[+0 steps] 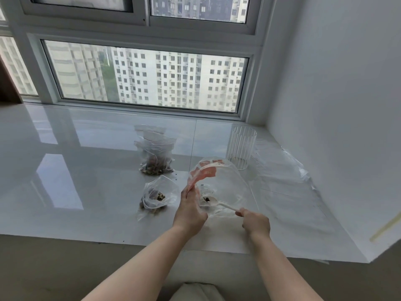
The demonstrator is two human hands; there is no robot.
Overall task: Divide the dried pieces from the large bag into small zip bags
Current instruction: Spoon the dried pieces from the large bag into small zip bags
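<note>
1. Left hand (189,210) grips the rim of the large bag (219,183) near its orange-printed mouth, fingers curled round the film. Judging by the pose, it's propping the mouth open so the tool can get in.
2. Right hand (256,221) pinches the handle end of a white plastic spoon (219,204). The bowl sits inside the large bag with a small dark load of dried pieces (207,199) on it; looks like a scoop in hand.
3. Large bag: clear, thin, crinkly film, lying on its side on the bench (86,170), nearly empty as far as I can tell.
4. Small zip bag (157,197) just left of the left hand, mouth slumped open, holding a little heap of brown and pale pieces. Likely the next drop target, kept near for a short carry.
5. A second filled zip bag (155,155) stands further back, apart, so probably done. Whether it's zipped: cannot tell.
6. Ribbed clear cup (240,149) upright behind the large bag; flat clear plastic sheets (282,170) to the right, by the wall.
7. Bench is glossy white and reflective. Risk: floppy film folds shut and pieces spill.
</note>
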